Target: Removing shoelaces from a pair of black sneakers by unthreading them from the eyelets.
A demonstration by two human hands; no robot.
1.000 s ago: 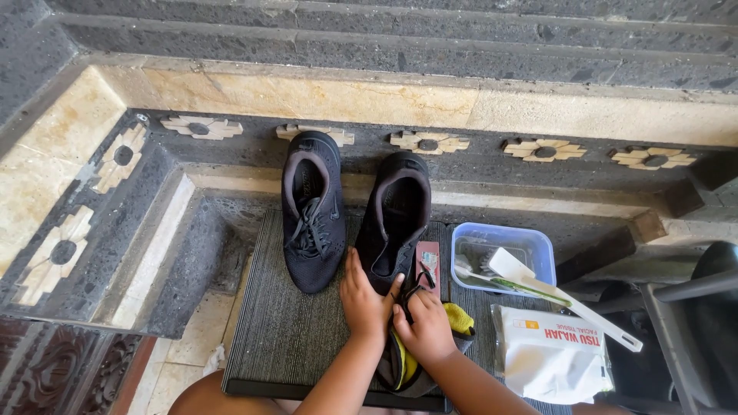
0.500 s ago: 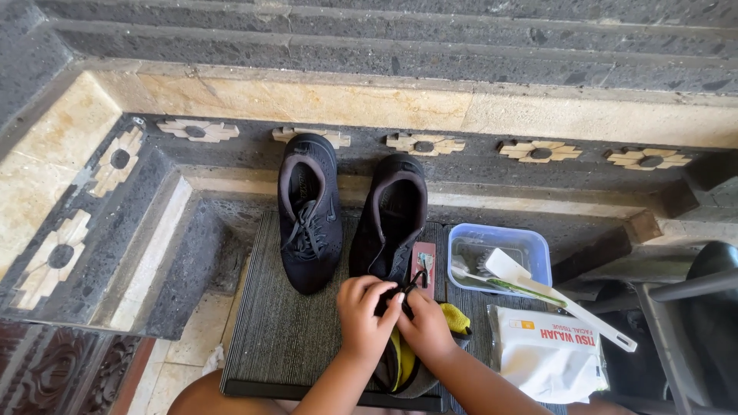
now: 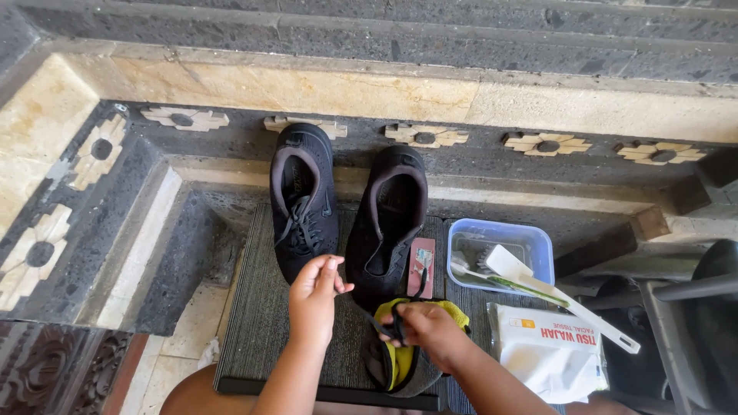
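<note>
Head view: right hand (image 3: 430, 329) pinches a black shoelace (image 3: 398, 329) (fingers curled), left hand (image 3: 314, 296) raised, loosely open.

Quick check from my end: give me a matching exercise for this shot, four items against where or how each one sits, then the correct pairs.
Things:
1. laced black shoe
2. unlaced black shoe
3. white brush
4. tissue pack

Places or states:
A. lying across the clear plastic tub, handle sticking out
B. on the mat, left of its partner, laces in
C. on the mat's right edge, below the tub
D. lace being pulled by the right hand, with the left hand raised beside it

Pairs: 1-B, 2-D, 3-A, 4-C
</note>
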